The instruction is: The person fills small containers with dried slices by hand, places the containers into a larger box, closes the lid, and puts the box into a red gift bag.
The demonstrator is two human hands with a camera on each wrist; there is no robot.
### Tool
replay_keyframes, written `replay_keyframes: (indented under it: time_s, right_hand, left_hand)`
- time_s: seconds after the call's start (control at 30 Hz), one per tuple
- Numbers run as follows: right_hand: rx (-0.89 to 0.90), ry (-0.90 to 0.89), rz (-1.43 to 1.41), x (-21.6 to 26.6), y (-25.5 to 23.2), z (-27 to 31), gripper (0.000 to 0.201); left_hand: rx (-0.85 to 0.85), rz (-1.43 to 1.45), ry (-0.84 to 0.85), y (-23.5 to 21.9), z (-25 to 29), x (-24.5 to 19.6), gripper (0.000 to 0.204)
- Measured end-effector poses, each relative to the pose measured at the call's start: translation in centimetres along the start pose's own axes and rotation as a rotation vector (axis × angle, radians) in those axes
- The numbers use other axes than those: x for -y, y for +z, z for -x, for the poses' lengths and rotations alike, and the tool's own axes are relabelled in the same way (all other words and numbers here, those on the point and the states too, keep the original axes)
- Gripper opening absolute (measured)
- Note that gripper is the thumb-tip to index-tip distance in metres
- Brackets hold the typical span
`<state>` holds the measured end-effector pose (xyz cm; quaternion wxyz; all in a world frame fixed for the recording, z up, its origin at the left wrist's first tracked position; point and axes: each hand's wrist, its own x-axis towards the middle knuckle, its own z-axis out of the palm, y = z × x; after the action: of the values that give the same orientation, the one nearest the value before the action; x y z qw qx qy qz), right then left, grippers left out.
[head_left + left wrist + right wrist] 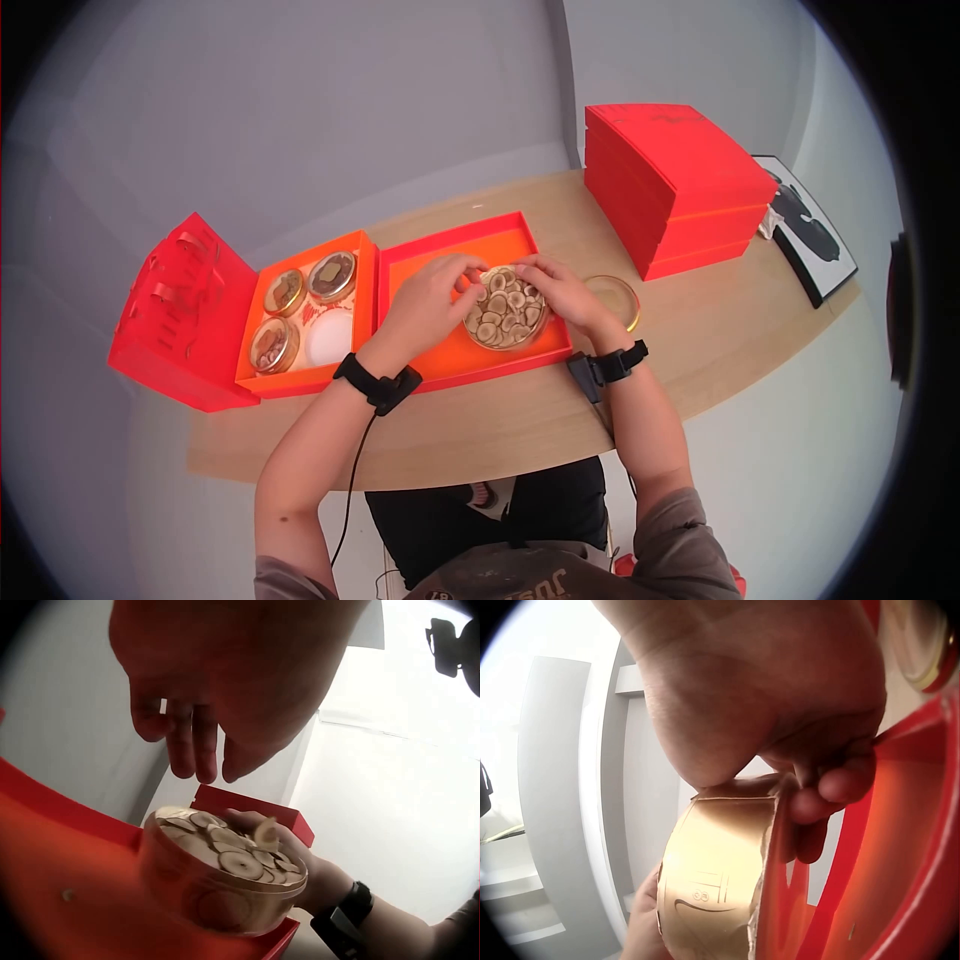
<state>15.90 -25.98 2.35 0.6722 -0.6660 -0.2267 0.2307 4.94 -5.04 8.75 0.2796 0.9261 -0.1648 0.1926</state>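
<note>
A clear round jar (505, 325) full of dried pale brown slices stands in the orange-lined box lid (440, 362); its mouth is uncovered. My left hand (430, 300) hovers at the jar's near-left rim, fingers hanging loosely bent, and the left wrist view shows nothing between them. My right hand (572, 298) grips the jar's far side, thumb and fingers curled round the rim. One slice (266, 834) stands tilted up near those fingers. In the right wrist view a gold printed surface (720, 877) with a ragged edge lies under the thumb.
Left of the lid sits an orange box (305, 385) with several jars (332, 276) and a round white piece (329, 336). A clear gold-rimmed jar lid (612, 300) lies to the right. Behind it rise stacked red boxes (670, 195) and a framed picture (808, 225). A red bag (185, 315) leans far left.
</note>
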Motion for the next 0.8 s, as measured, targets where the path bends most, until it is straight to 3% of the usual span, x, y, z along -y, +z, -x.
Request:
replay_keyframes:
  time_s: [0.07, 0.1, 0.17, 0.2, 0.27, 0.37, 0.67, 0.8]
  right_hand:
    - [-0.002, -0.009, 0.004, -0.5, -0.2, -0.1, 0.040]
    - [0.002, -0.012, -0.006, -0.6, -0.2, -0.2, 0.040]
    - [0.007, -0.017, -0.017, -0.5, -0.2, -0.2, 0.040]
    - [0.007, -0.008, -0.018, -0.4, -0.2, -0.1, 0.041]
    - [0.006, -0.002, -0.018, -0.4, -0.2, -0.2, 0.041]
    - [0.000, -0.024, -0.013, -0.9, -0.3, -0.5, 0.041]
    - [0.024, 0.008, -0.001, -0.1, -0.3, -0.1, 0.040]
    - [0.009, -0.027, -0.003, -1.0, -0.4, -0.5, 0.039]
  left_hand:
    - [-0.057, 0.021, -0.220, 0.5, 0.1, 1.9, 0.023]
    - [-0.055, 0.020, -0.217, 0.5, 0.2, 2.8, 0.023]
    - [0.161, -0.187, -0.460, 0.4, 0.2, 4.4, 0.025]
    - [0.161, -0.189, -0.459, 1.0, 0.6, 5.6, 0.025]
    - [0.340, -0.377, -0.337, 2.5, 1.7, 7.5, 0.022]
    - [0.287, -0.465, -0.262, 4.2, 2.5, 7.5, 0.021]
    - [0.449, -0.605, -0.338, 4.8, 1.1, 6.5, 0.021]
    - [0.434, -0.621, -0.281, 5.0, 1.4, 7.0, 0.021]
